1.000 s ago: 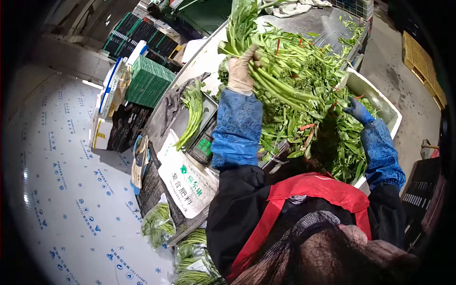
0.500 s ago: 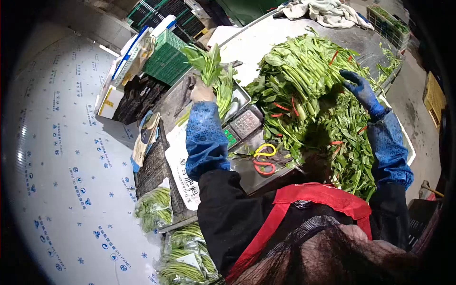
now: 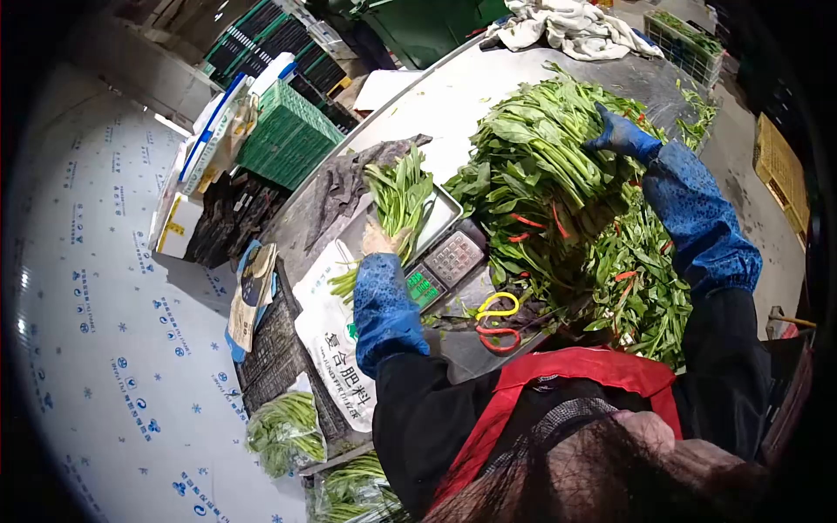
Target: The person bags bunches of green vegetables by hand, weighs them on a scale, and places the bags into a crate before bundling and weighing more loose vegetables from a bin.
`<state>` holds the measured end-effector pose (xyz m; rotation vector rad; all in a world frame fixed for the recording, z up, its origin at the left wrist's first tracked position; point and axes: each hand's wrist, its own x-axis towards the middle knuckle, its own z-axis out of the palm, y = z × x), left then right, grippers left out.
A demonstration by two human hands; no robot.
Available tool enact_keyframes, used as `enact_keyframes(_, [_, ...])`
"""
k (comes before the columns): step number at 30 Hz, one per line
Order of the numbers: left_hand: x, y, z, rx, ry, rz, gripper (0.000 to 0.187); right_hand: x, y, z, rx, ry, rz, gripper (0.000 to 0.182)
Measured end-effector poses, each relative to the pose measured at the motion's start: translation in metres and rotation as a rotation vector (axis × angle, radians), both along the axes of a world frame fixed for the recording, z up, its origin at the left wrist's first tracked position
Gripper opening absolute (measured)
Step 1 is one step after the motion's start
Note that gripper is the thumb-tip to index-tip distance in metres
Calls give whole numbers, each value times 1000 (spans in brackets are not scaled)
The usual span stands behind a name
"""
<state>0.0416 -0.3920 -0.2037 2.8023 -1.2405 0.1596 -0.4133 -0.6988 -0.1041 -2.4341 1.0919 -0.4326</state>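
Note:
My left hand (image 3: 381, 239) closes around the stems of a bunch of leafy greens (image 3: 403, 193) lying on the metal tray (image 3: 443, 214) of a weighing scale. The scale's keypad (image 3: 452, 254) and lit green display (image 3: 422, 287) face me. In a blue glove, my right hand (image 3: 621, 139) rests at the top of a big heap of leafy greens (image 3: 540, 131), fingers apart. Red ties (image 3: 558, 220) show among the stems. Scissors (image 3: 499, 324) with one yellow and one red handle lie below the scale.
A white printed sack (image 3: 336, 349) lies left of the scale. Bagged green stalks (image 3: 286, 429) sit at the lower left. Green crates (image 3: 288, 135) stand at the upper left. White cloth (image 3: 575, 28) lies at the table's far end. A yellow crate (image 3: 781, 174) is on the right.
My left hand has come down toward me, bringing the bunch onto the scale tray. My right hand has shifted left and up along the heap. The camera view has moved slightly.

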Motion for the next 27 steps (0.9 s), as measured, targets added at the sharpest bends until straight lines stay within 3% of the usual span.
enact_keyframes(5, [-6,-38,26,-254,-263,-163,91,8,-2,2,130,33,35,113])
enact_keyframes(6, [-22,-49,43,-294,-139,-231,81,6,-9,1,127,-7,-33,101])
enact_keyframes(8, [-47,-67,62,-351,-137,-450,71,-4,-34,4,123,-215,68,82])
enact_keyframes(9, [-68,-74,75,-441,-125,-544,64,-9,-31,21,404,-197,41,67])
enact_keyframes(12, [-120,-99,99,-643,6,-746,55,-17,-50,8,340,-119,174,75])
enact_keyframes(14, [-154,-118,112,-757,212,-930,52,-9,-31,15,220,-38,10,87])
enact_keyframes(15, [-171,-132,111,-810,252,-1010,50,-4,-28,10,262,-148,65,95])
enact_keyframes(16, [-188,-146,111,-863,290,-1092,48,2,-25,-1,165,-152,-25,94])
enact_keyframes(17, [-206,-156,117,-879,241,-1173,44,5,-21,-10,69,-155,-115,94])
enact_keyframes(20, [-242,-185,117,-826,230,-1313,36,2,-12,17,668,-479,127,66])
enact_keyframes(21, [-249,-192,114,-811,234,-1336,38,4,-20,15,616,-483,161,54])
enact_keyframes(22, [-253,-198,113,-779,233,-1332,39,1,-25,12,613,-484,160,54])
enact_keyframes(24, [-261,-205,112,-745,233,-1328,39,4,5,46,507,-184,-27,70])
enact_keyframes(25, [-265,-210,109,-682,284,-1298,40,8,2,36,190,-190,95,78])
enact_keyframes(27, [-272,-213,103,-622,237,-1268,42,7,-12,17,258,-191,-1,77])
